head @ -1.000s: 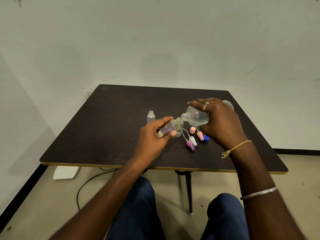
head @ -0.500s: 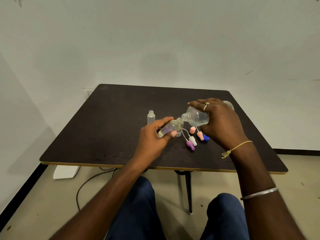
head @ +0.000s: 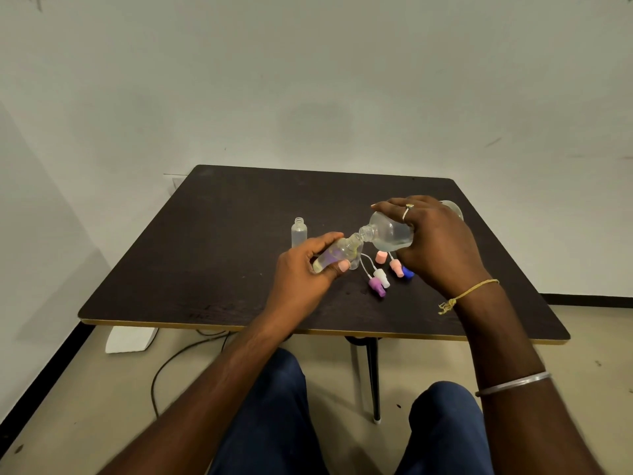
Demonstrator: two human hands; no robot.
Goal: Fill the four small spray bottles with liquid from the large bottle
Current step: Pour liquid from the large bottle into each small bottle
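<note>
**Pouring mouth to mouth: keep the necks together and the tilt gentle**

Head view: the left hand (head: 301,272) has its fingers (head: 343,266) closed around a small bottle (head: 337,257), held slanted with its open neck up and toward the right hand. The right hand (head: 435,241) grips the large bottle (head: 388,231) from above, fingers wrapped over its body, tipped so its mouth meets the small bottle's neck just past the left fingertips. Pale liquid shows in the small bottle; whether a stream is running I cannot tell.

To do this well, I judge the two mouths should stay touching, the large bottle tilting only slowly, since the small neck is narrow and spills easily onto the surface (head: 212,262). Watching the level near the neck matters.

Beyond the left fingers another small bottle (head: 298,232) stands upright and uncapped. Below the right fingers lie the spray caps (head: 380,281), loose; the remaining bottles are not clearly visible.
</note>
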